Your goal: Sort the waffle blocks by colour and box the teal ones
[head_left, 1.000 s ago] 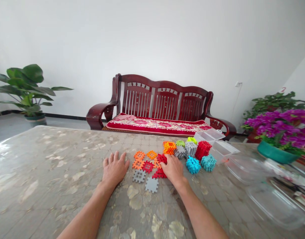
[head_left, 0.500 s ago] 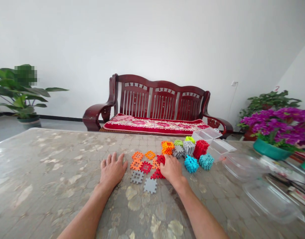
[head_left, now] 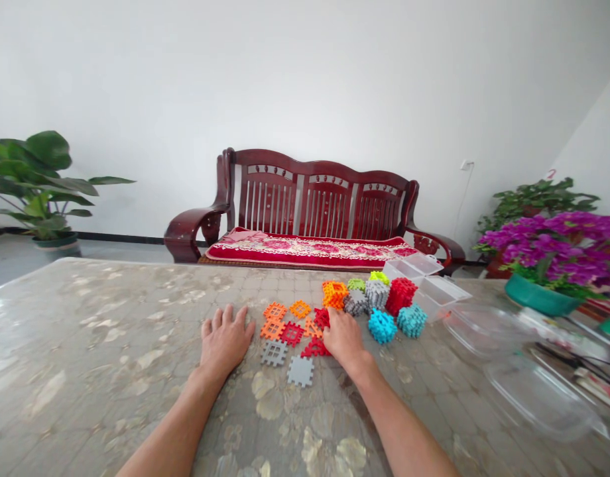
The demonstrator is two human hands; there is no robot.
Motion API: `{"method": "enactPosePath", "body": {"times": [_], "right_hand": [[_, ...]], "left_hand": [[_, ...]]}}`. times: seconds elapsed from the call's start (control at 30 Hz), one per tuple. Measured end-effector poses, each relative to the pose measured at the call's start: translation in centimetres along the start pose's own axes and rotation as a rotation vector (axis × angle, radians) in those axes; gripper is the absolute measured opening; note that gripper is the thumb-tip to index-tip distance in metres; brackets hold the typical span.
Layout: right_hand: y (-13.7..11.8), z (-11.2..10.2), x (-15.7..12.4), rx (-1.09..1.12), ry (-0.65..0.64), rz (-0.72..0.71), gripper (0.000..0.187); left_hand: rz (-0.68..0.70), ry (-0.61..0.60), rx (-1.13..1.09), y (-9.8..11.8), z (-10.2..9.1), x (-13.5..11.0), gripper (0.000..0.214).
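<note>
My left hand (head_left: 225, 336) lies flat on the table with its fingers spread, just left of the loose interlocking plastic tiles. My right hand (head_left: 343, 334) is curled at the right side of these tiles, against a red tile (head_left: 321, 318); its fingertips are hidden, so what it grips cannot be seen. Between the hands lie orange window-frame tiles (head_left: 272, 328), a red frame tile (head_left: 292, 333), a red triangular tile (head_left: 315, 348), a grey frame tile (head_left: 274, 353) and a solid grey tile (head_left: 300, 371).
Stacks of tiles stand beyond my right hand: orange (head_left: 335, 295), grey (head_left: 377, 295), red (head_left: 401, 295), blue (head_left: 382, 326) and teal (head_left: 412, 320). Farther right are a clear plastic box (head_left: 441, 295), clear lids (head_left: 544, 397) and a flower pot (head_left: 541, 295). A wooden bench (head_left: 329, 199) stands behind the table.
My right hand has shifted slightly right, and its thumb is less visible. My left hand and the loose tiles stay in place.
</note>
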State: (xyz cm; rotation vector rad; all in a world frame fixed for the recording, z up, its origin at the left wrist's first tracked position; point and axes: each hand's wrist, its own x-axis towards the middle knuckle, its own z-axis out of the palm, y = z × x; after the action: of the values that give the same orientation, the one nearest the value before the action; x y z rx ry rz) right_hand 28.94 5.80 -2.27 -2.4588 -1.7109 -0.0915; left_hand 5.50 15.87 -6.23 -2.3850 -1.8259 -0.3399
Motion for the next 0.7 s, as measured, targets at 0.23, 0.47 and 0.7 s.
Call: {"method": "enactPosePath", "body": {"times": [0.23,0.47,0.7], "right_hand": [[-0.2,-0.2,-0.2,0.094,0.047,-0.054,0.04],[1.5,-2.8,-0.4,0.289,0.157,-0.07,0.045],[10.9,-7.9,1.6,0.279,0.31,0.235,0.053]], "left_hand": [[-0.009,-0.009,0.006,0.0,0.0,0.0,0.052],[0.018,0.003,0.025,-0.4,0.6,0.2,0.053],[0.011,0.003,0.018,-0.4,0.6,0.3,0.053]]}}
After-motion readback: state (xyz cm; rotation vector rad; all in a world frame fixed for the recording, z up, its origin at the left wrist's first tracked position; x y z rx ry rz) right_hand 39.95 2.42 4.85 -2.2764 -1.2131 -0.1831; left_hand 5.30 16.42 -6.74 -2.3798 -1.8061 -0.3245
